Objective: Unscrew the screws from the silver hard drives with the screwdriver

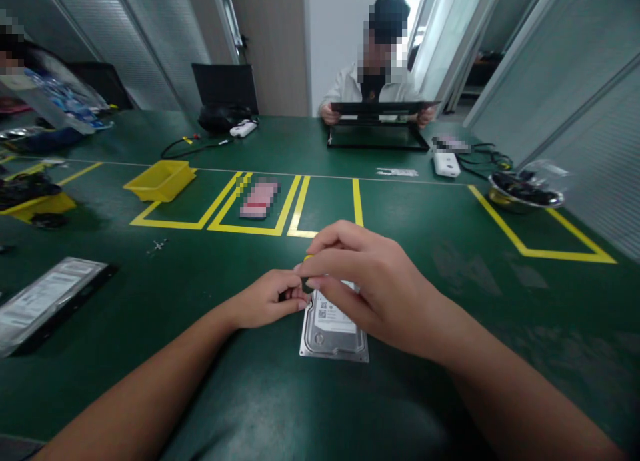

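Observation:
A silver hard drive with a white label lies flat on the green table. My left hand is at the drive's left edge, its fingers curled and thumb tip beside the metal. Over the drive's upper part is my right hand, fingers bent and pinched round something small, of which only a bit of yellow shows at the fingertips. The rest of that item is hidden by the fingers, and the drive's upper right part is covered by the same hand.
Left of centre stand a yellow bin and a pink phone-like item. A labelled metal unit lies left. A metal bowl holds dark parts at right. Across the table, a person holds a black frame.

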Tool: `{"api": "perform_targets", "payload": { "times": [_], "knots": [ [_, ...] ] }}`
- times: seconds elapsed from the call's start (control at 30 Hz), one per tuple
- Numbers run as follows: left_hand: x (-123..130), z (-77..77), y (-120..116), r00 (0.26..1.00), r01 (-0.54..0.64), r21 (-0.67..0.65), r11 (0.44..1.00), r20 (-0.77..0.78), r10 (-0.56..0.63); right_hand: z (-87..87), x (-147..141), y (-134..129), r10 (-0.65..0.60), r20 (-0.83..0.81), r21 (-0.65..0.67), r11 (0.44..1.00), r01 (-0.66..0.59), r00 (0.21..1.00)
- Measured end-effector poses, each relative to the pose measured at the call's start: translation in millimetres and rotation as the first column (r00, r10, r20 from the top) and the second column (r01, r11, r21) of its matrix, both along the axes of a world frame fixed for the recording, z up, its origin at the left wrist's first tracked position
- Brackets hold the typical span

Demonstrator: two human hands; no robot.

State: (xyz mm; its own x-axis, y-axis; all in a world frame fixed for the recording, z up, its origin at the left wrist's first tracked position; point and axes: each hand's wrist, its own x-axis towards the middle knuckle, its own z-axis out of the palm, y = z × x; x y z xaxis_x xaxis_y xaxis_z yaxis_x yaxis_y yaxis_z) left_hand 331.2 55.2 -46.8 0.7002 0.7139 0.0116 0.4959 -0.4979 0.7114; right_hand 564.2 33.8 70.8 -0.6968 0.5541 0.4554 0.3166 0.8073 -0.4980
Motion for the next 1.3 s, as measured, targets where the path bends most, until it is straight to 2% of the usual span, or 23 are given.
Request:
{"api": "perform_targets", "payload": {
  "times": [0.37, 0.87, 1.07, 1.3],
  "knots": [
    [0.2, -0.5, 0.4, 1.0, 0.003, 0.019, 1.0, 0.017, -0.004, 3.2, 0.2, -0.4, 0.027, 0.013, -0.031, 0.999, -0.026, 1.0],
    [1.4, 0.0, -1.1, 0.998, 0.012, -0.025, 1.0, 0.055, -0.011, 0.3, -3.5, -0.5, 0.048, -0.05, 0.085, 0.995, -0.044, 0.998],
    [0.2, -6.1, -0.7, 0.995, 0.017, -0.014, 1.0, 0.1, -0.015, -3.3, -5.9, 0.4, 0.016, -0.078, 0.164, 0.986, -0.003, 0.997],
    [-2.7, -8.4, 0.7, 0.994, 0.022, -0.047, 0.999, 0.108, -0.017, -6.0, -6.5, 0.0, -0.011, -0.075, 0.185, 0.982, 0.025, 0.997]
  ]
}}
